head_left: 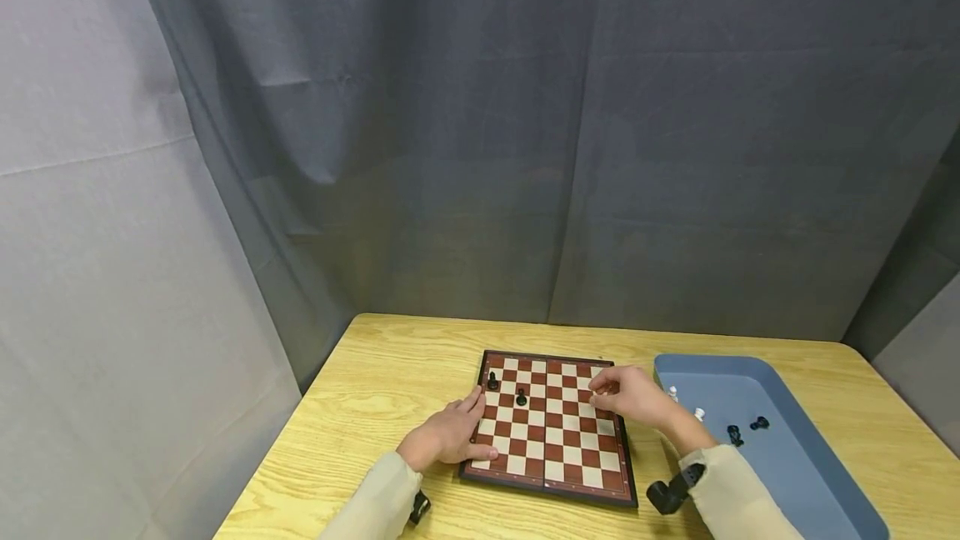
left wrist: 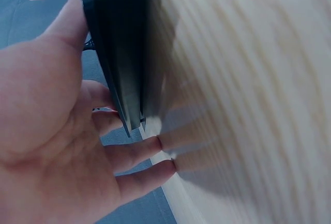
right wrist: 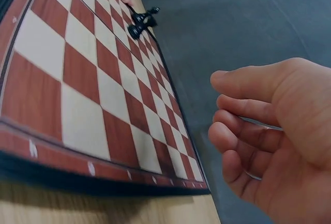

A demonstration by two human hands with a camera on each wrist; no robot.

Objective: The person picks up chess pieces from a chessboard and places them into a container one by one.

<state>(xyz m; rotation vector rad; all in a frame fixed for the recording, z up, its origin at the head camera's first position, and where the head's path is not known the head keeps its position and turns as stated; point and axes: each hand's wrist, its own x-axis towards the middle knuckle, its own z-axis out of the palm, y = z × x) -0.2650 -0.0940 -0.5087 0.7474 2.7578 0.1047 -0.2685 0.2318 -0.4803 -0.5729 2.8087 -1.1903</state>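
Observation:
A red-and-white chessboard lies on the table. My left hand rests at its left edge, thumb on the board's top. In the left wrist view, the lower fingers of that hand reach down past the board's dark side to the wood. Two black chess pieces stand on the board: a taller one near the left edge and a pawn. Above the board's right edge hovers my right hand. The right wrist view shows its fingers loosely curled with nothing between them.
Right of the board sits a blue tray. Inside are a white piece, another white piece, a black knight and a black pawn. Grey curtains hang behind the wooden table.

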